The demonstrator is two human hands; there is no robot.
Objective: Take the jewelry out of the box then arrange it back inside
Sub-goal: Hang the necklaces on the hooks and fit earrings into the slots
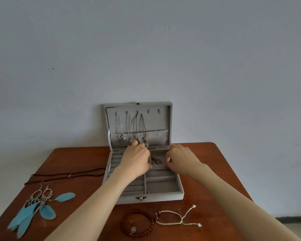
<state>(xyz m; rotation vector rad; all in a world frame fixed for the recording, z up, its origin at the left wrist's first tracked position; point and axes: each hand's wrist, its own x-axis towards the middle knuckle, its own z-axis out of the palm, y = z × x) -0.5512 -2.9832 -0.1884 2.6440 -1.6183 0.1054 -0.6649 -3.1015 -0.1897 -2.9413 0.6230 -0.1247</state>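
jewelry lies both out on the counter [215, 171] and inside the box, so the task looks about midway, though whether this piece is coming out or going in i cannot tell. nearest the camera sit a red bead bracelet [137, 222] and a cream cord bracelet [178, 216], just touching each other, with the blue feather earrings [35, 205] well off to the left and a dark cord necklace [66, 175] beyond them. next comes the grey jewelry box [162, 186], open, its near right compartments bare as far as i can see. over its far right compartment both hands meet: the left hand [136, 160] is curled with fingers tucked under, seemingly pinching a thin wire bangle [157, 156] with a dark cord beneath it, and the right hand [180, 158] has its fingertips bent down at the divider edge, apparently steadying the same piece; the exact grip is hidden. to do this well, the loop and cord should probably travel as one coil, kept low and clear of the pendants just behind. farthest back, the upright lid [164, 119] carries several necklaces [131, 127] on its left hooks, two right hooks free, so a snag there is the main risk.
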